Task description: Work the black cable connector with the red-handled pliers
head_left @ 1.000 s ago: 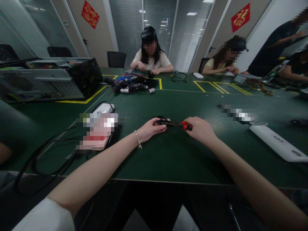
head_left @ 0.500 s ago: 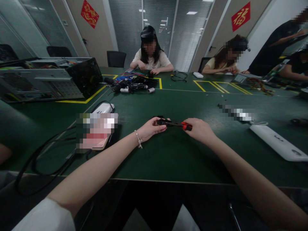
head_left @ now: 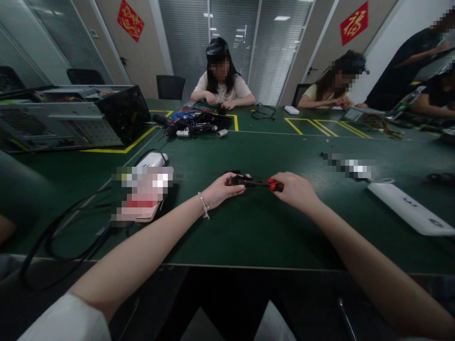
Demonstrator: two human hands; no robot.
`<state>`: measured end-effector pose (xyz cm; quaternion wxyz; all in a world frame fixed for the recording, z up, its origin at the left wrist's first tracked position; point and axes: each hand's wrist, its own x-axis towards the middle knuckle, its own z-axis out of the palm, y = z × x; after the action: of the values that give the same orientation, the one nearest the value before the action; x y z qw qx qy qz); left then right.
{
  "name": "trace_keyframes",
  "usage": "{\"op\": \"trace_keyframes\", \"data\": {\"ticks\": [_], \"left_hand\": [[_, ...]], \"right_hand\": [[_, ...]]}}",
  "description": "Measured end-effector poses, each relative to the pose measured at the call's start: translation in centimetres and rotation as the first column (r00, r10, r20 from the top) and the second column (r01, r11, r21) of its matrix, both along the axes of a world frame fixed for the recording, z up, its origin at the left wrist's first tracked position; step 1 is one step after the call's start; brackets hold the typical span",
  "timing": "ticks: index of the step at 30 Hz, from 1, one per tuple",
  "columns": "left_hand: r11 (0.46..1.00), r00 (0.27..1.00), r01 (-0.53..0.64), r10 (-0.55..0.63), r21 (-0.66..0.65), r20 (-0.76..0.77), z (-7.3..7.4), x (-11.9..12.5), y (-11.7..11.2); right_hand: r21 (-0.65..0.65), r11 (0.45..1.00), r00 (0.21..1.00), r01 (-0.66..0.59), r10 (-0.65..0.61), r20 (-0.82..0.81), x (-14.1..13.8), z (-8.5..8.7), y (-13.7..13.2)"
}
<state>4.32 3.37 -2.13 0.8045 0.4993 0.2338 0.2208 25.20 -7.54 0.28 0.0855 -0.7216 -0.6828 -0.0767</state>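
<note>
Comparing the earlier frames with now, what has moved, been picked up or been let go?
Apart from a slight shift of the view, nothing visibly changed. The bare left hand still holds a small black item; the bare right hand still grips a red-and-black-handled tool. The white, flat, elongated case stays on the green tabletop.

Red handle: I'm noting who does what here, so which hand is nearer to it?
Right. The right hand has its grip on the red handle; the left hand is off to its left, holding a dark part.
</note>
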Motion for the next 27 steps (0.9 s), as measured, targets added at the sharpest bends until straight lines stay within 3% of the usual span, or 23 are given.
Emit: {"op": "trace_keyframes", "data": {"ticks": [5,15,27], "left_hand": [[1.000,1.000,0.011,-0.010,0.013,-0.010,-0.04,-0.06,0.09],[1.000,0.999,0.015,-0.015,0.017,-0.031,0.49,-0.25,-0.07],[0.999,0.999,0.010,-0.009,0.042,-0.042,0.45,0.10,-0.47]], "right_hand": [[-0.053,0.998,0.998,0.019,-0.022,-0.052,0.02,0.16,0.03],[0.030,0.999,0.998,-0.037,0.036,0.048,-0.09,0.58,-0.23],[-0.054,0.999,0.999,-0.001,-0.001,-0.032,0.46,0.27,-0.05]]}}
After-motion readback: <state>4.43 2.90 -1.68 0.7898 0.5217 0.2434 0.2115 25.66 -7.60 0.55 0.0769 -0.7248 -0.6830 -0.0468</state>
